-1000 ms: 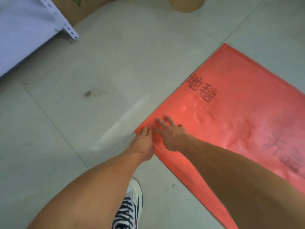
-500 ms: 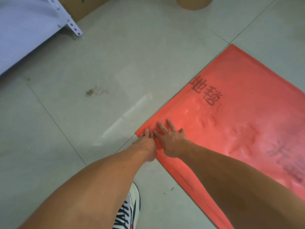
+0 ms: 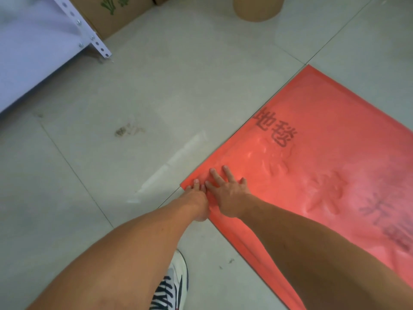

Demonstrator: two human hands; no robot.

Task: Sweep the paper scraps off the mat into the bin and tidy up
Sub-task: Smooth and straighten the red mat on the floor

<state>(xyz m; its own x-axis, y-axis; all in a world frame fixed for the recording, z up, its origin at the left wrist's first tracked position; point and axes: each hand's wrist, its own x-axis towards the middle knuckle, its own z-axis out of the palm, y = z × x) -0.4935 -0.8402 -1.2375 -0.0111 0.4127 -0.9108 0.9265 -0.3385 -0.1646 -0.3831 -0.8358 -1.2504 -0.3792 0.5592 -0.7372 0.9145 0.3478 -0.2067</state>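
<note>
A red mat (image 3: 330,135) with dark printed characters lies flat on the grey tiled floor, filling the right side of the view. Both hands rest on its near left corner. My right hand (image 3: 228,193) lies flat on the mat with its fingers spread. My left hand (image 3: 197,198) touches the very corner beside it, fingertips on the mat's edge; whether it pinches the edge I cannot tell. No paper scraps show on the mat. A tan round bin (image 3: 257,7) stands at the top edge, cut off by the frame.
A cardboard box (image 3: 116,14) with a green print stands at the top left beside a white metal shelf leg (image 3: 93,39). A pale panel (image 3: 29,48) fills the left corner. My striped shoe (image 3: 172,285) is below my arms. A dirt smudge (image 3: 125,130) marks the tile.
Both hands stay on the mat's corner, the right fingers spreading slightly. The view has tilted, so more of the box, shelf leg and bin shows at the top.
</note>
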